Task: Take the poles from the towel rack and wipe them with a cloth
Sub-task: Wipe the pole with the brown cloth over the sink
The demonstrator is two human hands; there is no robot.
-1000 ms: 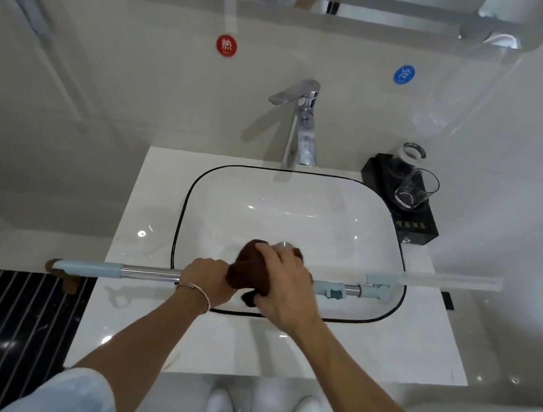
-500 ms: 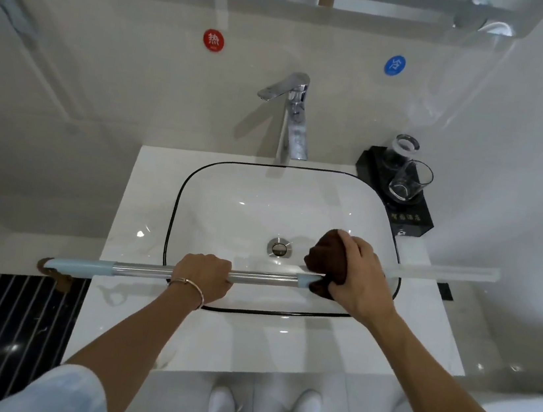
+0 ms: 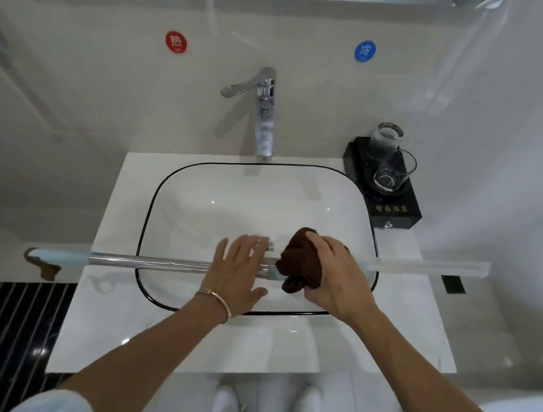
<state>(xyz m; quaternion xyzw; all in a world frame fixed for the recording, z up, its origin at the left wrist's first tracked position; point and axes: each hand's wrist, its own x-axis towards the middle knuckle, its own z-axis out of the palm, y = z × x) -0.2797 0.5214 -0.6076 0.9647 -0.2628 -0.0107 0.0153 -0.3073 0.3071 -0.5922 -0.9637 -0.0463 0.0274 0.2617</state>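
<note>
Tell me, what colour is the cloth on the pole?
Dark brown. The cloth, held in the right hand, shows best in the head view.

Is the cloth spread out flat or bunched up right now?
Bunched. The brown cloth is wadded in the right hand, whose fingers curl round it against the pole.

Bright, even light from above, w/ soft shadows. The faucet throws a pale shadow on the wall behind the sink. Small glare spots on the counter in front of the sink. The left hand over the sink is slightly blurred; pic edges bend, fisheye-like.
</note>
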